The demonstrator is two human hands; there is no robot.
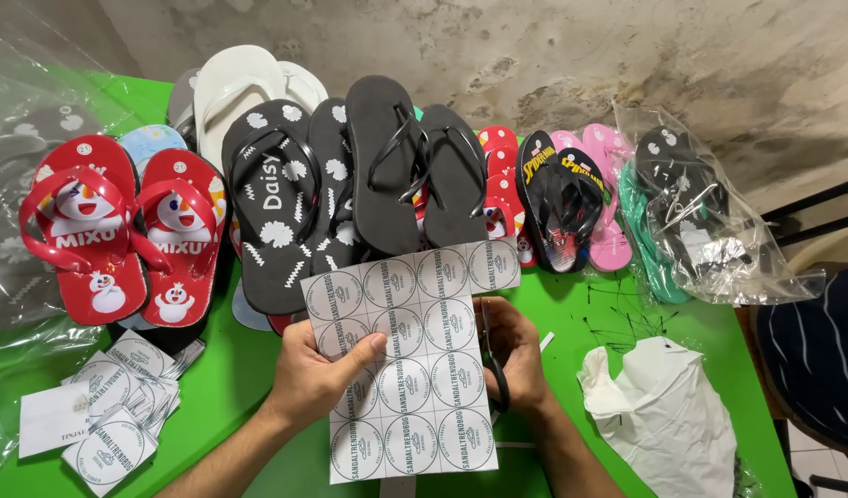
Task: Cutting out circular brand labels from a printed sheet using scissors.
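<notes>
My left hand (315, 373) grips the left edge of a white sheet (410, 360) printed with rows of round grey labels, thumb on top. The sheet is held upright over the green table (230, 369). My right hand (516, 355) is behind the sheet's right edge and holds black-handled scissors (498, 373) against that edge; the blades are mostly hidden by the paper.
Many flip-flops lie across the back: a red cartoon pair (119, 231), black patterned ones (276, 203), plain black ones (415, 166), pink and red ones, a bagged pair (696, 212). Cut square labels (110, 406) pile at front left. A white plastic bag (664, 415) lies at right.
</notes>
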